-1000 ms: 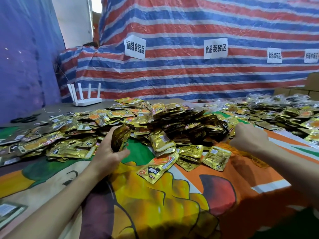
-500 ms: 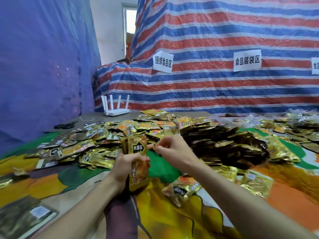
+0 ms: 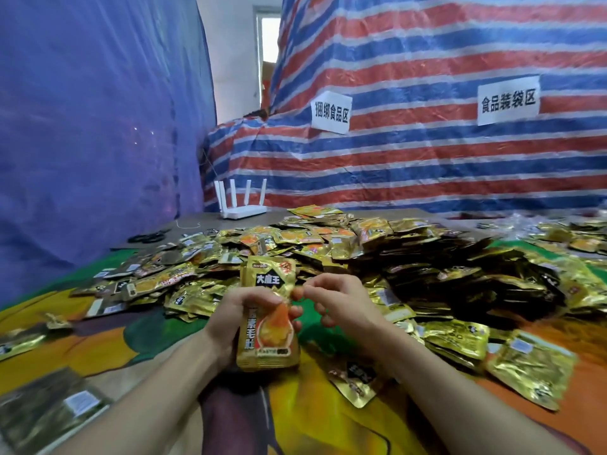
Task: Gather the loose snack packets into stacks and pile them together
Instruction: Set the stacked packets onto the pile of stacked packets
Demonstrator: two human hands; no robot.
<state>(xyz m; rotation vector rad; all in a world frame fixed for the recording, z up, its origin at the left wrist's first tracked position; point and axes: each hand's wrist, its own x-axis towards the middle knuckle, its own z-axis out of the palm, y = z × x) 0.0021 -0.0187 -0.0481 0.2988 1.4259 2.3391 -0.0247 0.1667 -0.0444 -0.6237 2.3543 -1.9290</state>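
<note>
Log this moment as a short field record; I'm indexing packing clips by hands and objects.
left hand: grips upright gold foil snack packet stack
right hand: fingers curled beside the stack's upper right edge; grip unclear
heap: loose gold foil packets piled behind both hands
surface: colourful printed cloth
far edge: white plastic router with antennas

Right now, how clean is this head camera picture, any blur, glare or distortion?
Head view: held packet stack sharp, label readable; bottom-left packet smeared by blur; loose packets at right glint; window blown out; striped tarp bowed by the wide lens.
</note>
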